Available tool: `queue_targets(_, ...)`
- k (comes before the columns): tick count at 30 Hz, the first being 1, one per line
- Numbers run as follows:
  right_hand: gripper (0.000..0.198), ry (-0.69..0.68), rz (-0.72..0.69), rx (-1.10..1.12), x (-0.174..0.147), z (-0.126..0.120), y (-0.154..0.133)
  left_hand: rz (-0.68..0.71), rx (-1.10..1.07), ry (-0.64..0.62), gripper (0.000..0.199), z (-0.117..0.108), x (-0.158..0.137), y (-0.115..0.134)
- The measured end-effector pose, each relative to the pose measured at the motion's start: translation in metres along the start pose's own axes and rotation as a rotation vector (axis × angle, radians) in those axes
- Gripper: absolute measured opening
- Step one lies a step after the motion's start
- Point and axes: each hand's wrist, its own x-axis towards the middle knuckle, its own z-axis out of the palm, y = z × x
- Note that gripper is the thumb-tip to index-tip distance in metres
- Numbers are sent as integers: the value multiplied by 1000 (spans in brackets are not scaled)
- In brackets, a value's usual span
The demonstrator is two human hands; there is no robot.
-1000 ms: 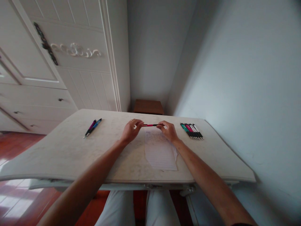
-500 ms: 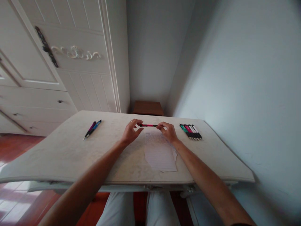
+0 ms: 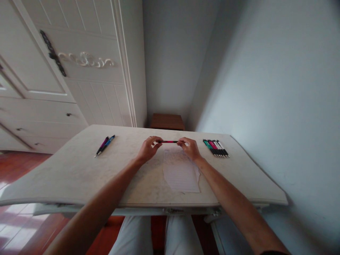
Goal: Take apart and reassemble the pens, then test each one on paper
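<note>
A pink and black pen (image 3: 169, 141) is held level between my two hands, just beyond the top of a lined sheet of paper (image 3: 182, 173). My left hand (image 3: 150, 146) pinches the pen's left end between thumb and fingers. At the other end, the black grip is pinched by my right hand (image 3: 189, 147). Both tips of the pen are partly covered by the fingers. Faint writing shows on the upper part of the paper, and a torn piece sticks out at its right side.
Several pens (image 3: 215, 148) in green, pink and white lie in a row at the right of the white table (image 3: 138, 193). A purple pen (image 3: 103, 144) and a blue pen (image 3: 107, 143) lie at the left. Behind stand a white wardrobe (image 3: 101, 42) and a brown box-like piece (image 3: 167, 121).
The left hand's fingers have closed on the pen's left end; the thumb was apart from it before. My right hand keeps its grip in nearly the same place.
</note>
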Motion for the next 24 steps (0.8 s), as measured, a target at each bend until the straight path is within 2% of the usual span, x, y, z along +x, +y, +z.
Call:
queue_targets(5, 20, -10, -7, -2, 1, 0, -4, 22, 16, 23, 45, 3, -2, -3)
queue_targets(8, 20, -6, -13, -2, 1, 0, -5, -13, 46, -14, 29, 2, -2, 0)
queue_targets(11, 20, -3, -19, -20, 1, 1, -3, -26, 86, -47, 34, 1, -2, 0)
queue_targets(17, 19, -7, -16, -45, 1, 2, 1, 73, 50, -13, 12, 2, -1, -6)
queue_targets(20, 19, -19, -15, -40, 0, 2, 1, 107, 95, 25, 19, 1, -1, -7)
queue_targets(24, 18, -28, -8, -45, 0, 2, 0, 79, 148, 64, 27, 0, -2, -4)
